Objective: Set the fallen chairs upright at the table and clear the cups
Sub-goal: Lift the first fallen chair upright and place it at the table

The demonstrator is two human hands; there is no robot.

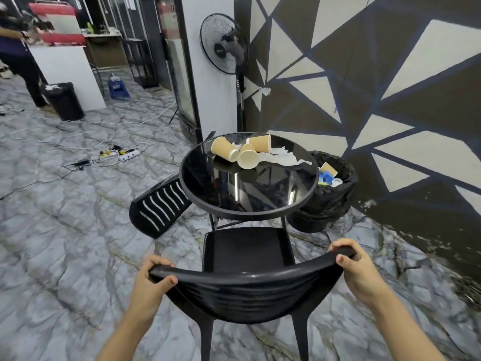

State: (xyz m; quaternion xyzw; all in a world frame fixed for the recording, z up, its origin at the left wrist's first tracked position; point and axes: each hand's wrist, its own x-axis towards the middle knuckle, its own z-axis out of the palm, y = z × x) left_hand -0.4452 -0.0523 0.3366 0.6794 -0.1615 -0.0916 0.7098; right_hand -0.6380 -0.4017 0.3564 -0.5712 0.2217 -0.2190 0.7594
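The near chair (247,277) stands upright facing the worktop (208,204), left hand (153,280) and right hand (354,267) gripping its backrest ends. The fallen chair (158,204) lies far-left, nearer the left hand; cups (242,152) lie beyond.

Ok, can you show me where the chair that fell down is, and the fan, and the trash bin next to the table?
fallen chair (159,204): head view, on its slatted back.
fan (223,44): head view, on its round grille.
trash bin (330,201): head view, on its black bag.
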